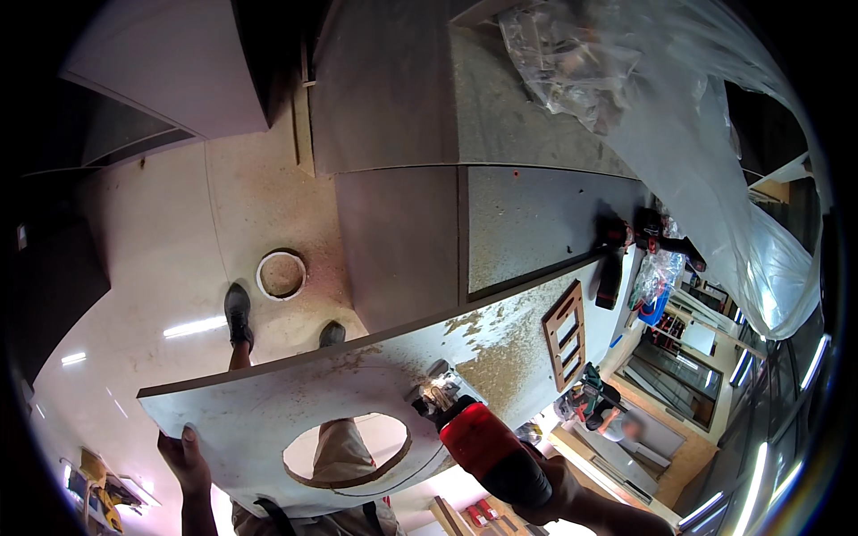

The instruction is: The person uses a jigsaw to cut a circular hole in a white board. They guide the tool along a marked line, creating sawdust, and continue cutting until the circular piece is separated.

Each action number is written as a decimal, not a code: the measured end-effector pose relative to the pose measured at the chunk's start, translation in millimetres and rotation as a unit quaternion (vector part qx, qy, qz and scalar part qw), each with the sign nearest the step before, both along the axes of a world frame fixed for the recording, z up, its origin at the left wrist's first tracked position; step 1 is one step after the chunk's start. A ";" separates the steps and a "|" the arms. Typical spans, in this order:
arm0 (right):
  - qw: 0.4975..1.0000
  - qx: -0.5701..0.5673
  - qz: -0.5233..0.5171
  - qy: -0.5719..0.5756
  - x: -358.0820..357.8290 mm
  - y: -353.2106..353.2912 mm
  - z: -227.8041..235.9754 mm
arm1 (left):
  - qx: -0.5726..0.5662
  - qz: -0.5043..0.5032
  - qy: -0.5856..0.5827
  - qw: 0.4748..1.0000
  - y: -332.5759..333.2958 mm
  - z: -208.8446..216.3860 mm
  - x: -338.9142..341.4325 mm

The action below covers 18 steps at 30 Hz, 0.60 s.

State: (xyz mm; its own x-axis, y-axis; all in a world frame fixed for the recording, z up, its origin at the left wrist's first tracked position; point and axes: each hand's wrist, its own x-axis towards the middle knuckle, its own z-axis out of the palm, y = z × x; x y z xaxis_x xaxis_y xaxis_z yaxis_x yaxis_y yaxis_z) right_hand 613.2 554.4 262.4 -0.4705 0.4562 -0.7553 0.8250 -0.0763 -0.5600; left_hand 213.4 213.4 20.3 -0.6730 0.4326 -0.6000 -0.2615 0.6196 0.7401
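A white board (250, 402) with a dark edge lies across the view, and a large round hole is cut through it. My left hand (186, 460) grips the board's near-left edge, thumb on top and fingers underneath. My right hand (550, 491) is closed round a red and black handheld power tool (492, 451). The tool's lit metal head (440, 389) rests on the board just right of the hole. Its bit or blade is hidden. Sawdust (492, 357) is scattered over the board on the tool's far side.
A wooden template (565, 335) with rectangular slots lies on the board's right part. Grey cabinets (398, 241) stand beyond, with clear plastic sheeting (697, 134) at the far right. A white-rimmed ring (281, 274) lies on the dusty floor. Another person (608, 415) works in the background.
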 end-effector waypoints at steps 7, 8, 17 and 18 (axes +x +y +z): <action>1.000 0.002 -0.005 -0.002 3.0 -0.9 5.6 | -0.011 -0.011 0.012 1.000 -1.8 -4.6 0.3; 1.000 0.000 0.001 -0.003 -3.8 4.5 4.0 | -0.016 -0.008 0.014 1.000 -1.0 -3.5 1.4; 1.000 -0.008 -0.009 -0.022 3.6 2.7 2.8 | -0.018 0.008 0.007 1.000 -19.4 -2.8 3.9; 1.000 -0.015 -0.011 -0.025 4.0 4.4 2.6 | -0.016 0.003 0.012 1.000 -24.5 0.3 0.9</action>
